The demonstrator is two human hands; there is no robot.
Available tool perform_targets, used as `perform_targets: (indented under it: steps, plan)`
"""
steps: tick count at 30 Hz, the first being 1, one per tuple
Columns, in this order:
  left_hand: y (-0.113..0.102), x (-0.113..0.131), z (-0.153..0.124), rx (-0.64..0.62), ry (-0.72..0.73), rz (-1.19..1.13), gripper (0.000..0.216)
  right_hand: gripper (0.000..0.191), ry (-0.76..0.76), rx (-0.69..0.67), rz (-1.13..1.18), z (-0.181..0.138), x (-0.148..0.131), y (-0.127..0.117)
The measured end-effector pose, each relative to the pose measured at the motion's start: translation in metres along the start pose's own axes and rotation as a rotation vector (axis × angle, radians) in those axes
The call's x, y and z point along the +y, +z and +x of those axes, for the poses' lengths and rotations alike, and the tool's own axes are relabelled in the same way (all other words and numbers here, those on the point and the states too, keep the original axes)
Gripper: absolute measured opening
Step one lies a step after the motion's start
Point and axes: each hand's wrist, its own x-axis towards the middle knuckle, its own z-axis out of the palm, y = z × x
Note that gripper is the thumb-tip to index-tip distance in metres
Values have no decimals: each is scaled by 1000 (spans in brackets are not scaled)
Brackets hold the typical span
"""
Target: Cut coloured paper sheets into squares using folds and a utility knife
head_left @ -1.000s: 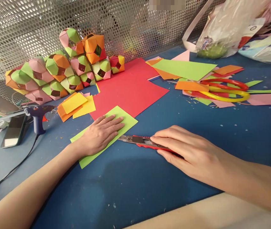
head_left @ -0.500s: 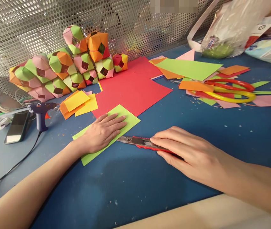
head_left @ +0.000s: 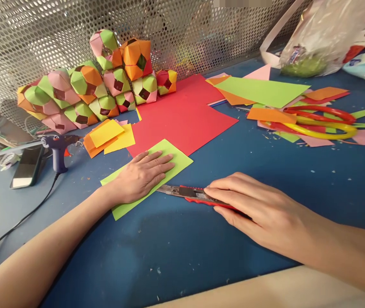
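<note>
My left hand (head_left: 143, 176) lies flat, fingers stretched out, on a light green sheet of paper (head_left: 178, 159). The paper rests on the blue table (head_left: 182, 256), its upper end by a larger red sheet (head_left: 185, 115). My right hand (head_left: 259, 209) is closed around a red utility knife (head_left: 198, 196). The knife lies low over the table, its blade pointing left, with the tip at the green paper's lower right edge. Whether the tip sits under the paper I cannot tell.
Folded paper balls (head_left: 87, 83) are stacked at the back left. Nearer stand a glue gun (head_left: 58, 149) with its cord, a phone (head_left: 26, 167) and yellow-orange paper pieces (head_left: 108, 134). To the right lie scissors (head_left: 326, 130) among paper scraps; a plastic bag (head_left: 317, 38) sits behind.
The whole view has shifted slightly, so things appear a little further right. Both hands, the green paper and the knife keep nearly the same places relative to one another.
</note>
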Motion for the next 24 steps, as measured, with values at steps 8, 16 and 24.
perform_targets:
  steps: [8,16,24]
  plan:
    - [0,1,1,3,-12,-2,46,23,-5,7,14,0,-2,1]
    - [1,1,1,8,-9,-8,46,23,-20,-9,27,3,-2,3]
    - [2,1,1,16,-5,-7,46,23,-23,-23,42,4,-5,3]
